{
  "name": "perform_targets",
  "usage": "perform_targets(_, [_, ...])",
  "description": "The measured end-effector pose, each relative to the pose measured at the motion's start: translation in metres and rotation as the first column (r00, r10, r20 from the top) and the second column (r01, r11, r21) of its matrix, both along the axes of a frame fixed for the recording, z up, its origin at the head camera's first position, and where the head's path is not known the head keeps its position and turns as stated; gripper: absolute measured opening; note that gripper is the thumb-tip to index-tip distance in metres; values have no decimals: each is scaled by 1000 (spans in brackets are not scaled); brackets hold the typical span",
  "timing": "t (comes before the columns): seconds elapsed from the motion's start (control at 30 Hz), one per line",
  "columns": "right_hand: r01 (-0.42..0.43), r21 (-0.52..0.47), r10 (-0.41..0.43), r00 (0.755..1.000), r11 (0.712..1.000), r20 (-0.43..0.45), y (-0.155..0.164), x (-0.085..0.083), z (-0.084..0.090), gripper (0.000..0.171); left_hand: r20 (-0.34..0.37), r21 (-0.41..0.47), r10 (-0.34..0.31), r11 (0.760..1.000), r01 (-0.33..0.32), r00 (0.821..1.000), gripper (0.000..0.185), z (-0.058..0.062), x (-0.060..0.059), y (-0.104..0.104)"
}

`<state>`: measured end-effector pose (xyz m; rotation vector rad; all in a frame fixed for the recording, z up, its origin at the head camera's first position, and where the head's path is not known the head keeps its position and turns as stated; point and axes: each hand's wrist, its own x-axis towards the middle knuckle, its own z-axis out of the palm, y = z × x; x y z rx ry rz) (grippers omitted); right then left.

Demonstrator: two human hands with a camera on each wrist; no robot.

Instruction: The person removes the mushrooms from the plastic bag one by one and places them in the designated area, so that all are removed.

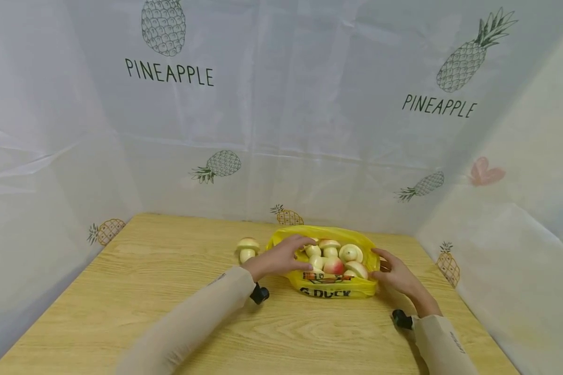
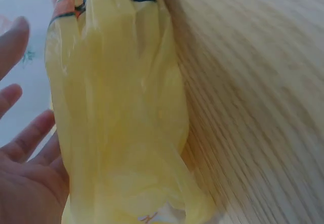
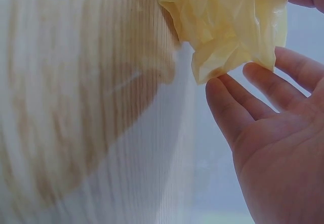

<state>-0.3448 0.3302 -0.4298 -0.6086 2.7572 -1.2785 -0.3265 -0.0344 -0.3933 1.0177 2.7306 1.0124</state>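
A yellow plastic bag (image 1: 328, 287) printed with "G DUCK" lies on the table with its mouth spread wide. Several pale mushrooms (image 1: 330, 251) are bunched inside, and one has a reddish cap (image 1: 334, 265). Over the bag's left rim reaches my left hand (image 1: 286, 256), its fingers spread and apart from one another near the mushrooms. My right hand (image 1: 399, 275) is at the bag's right end; in the right wrist view its fairly straight fingertips (image 3: 215, 84) touch the crumpled plastic. Another mushroom (image 1: 247, 250) stands upright on the table, left of the bag, beyond the left wrist.
The wooden table (image 1: 169, 271) ends at a white curtain (image 1: 281, 130) printed with pineapples, which hangs behind it and along both sides. Small black devices, one on the left wrist (image 1: 260, 294) and one on the right wrist (image 1: 402, 319), sit below the hands.
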Motion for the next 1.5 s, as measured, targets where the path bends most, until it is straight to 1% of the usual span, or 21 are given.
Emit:
perform_targets(0.13, [10,-1,-10,1000,1000,6,0,-1,-1,79,46,19,-26,1000,25,999,62,0,-6,6])
perform_targets(0.23, [12,9,-12,1000,1000,-2,-1,-1,-1,79,63,-9,-42,999,43,997,62,1,-8,11])
perform_targets(0.33, [20,10,-20,1000,1000,-2,-1,-2,0,79,86,-38,-42,998,45,995,62,2,-9,15])
perform_targets(0.47, [17,5,-17,1000,1000,2,-1,-2,-1,79,78,-72,-42,996,48,996,60,2,-12,18])
perform_targets(0.6, [7,4,-7,1000,1000,5,0,-1,-1,79,58,-83,-48,995,53,997,57,-1,-16,21])
perform_targets(0.9, [8,-2,-8,1000,1000,6,0,-1,-1,79,80,-78,-67,994,73,995,56,-5,-19,24])
perform_targets(1.07, [8,-2,-8,1000,1000,4,0,-2,-1,79,72,-91,-72,993,78,995,52,-7,-20,24])
perform_targets(1.33, [9,-3,-9,1000,1000,5,0,-2,0,79,120,-113,-58,991,71,991,52,-6,-21,25])
perform_targets(1.5, [5,-16,-5,1000,1000,16,0,-3,-1,79,129,-120,-47,991,63,991,51,-6,-21,24])
